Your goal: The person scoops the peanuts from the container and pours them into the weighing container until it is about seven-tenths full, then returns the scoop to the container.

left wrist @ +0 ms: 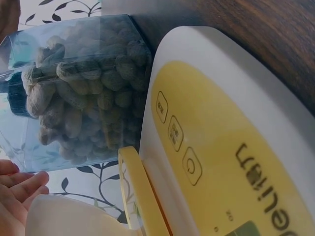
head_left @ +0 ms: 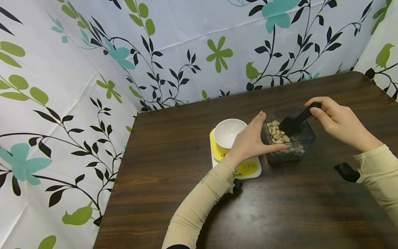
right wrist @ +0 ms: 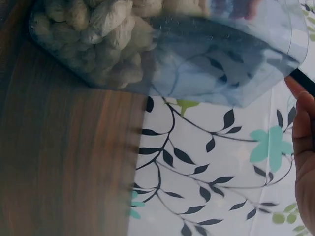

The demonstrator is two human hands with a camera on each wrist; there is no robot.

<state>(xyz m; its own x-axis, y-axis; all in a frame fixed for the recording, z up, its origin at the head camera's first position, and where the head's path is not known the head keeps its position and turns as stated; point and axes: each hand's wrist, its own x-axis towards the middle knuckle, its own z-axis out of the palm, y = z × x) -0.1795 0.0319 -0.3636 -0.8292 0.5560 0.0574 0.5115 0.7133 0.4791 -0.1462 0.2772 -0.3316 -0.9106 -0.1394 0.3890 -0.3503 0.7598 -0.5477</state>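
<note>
A clear plastic container (head_left: 303, 147) holds unshelled peanuts (head_left: 275, 133), heaped towards its left side. My left hand (head_left: 248, 141) holds the container's left side, thumb along the front rim and fingers near the back corner; in the left wrist view its fingers (left wrist: 19, 191) lie against the wall. My right hand (head_left: 339, 122) grips the handle of a black scoop (head_left: 292, 125) from the right. The scoop slants down into the container, its head beside the peanuts. Left of the container, a white bowl (head_left: 228, 133) sits on a yellow-and-white kitchen scale (head_left: 214, 148).
All of this stands on a dark wooden table (head_left: 161, 166). A white curtain (head_left: 186, 45) with leaf, flower and bird prints hangs behind it and on the left. The scale (left wrist: 206, 128) sits close beside the container, under my left forearm.
</note>
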